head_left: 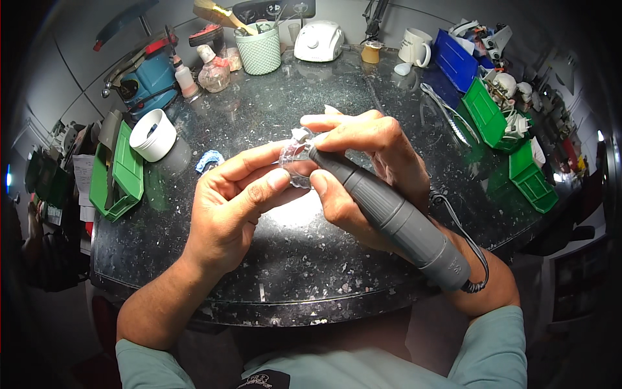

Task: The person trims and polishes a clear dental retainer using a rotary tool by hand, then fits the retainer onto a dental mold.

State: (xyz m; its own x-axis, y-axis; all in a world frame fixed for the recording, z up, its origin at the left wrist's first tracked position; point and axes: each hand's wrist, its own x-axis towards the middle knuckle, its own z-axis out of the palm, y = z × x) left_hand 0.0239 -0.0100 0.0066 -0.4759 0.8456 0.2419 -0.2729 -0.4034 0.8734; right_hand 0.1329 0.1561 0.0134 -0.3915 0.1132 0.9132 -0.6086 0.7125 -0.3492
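My left hand (233, 207) pinches a small clear plastic piece (293, 154), shaped like a dental tray, between thumb and fingers over the middle of the dark speckled worktop (272, 259). My right hand (363, 168) grips a grey rotary handpiece (389, 217) like a pen, its tip against the clear piece. A black coiled cord (470, 249) runs from the handpiece's rear end past my right wrist.
Green bins (120, 175) and a white round cup (153, 135) stand at the left, with a blue machine (146, 78) behind. A small blue tray piece (208, 160) lies nearby. A mint cup of tools (258, 48), a white box (319, 40), a mug (414, 47) and blue and green bins (486, 110) line the back and right.
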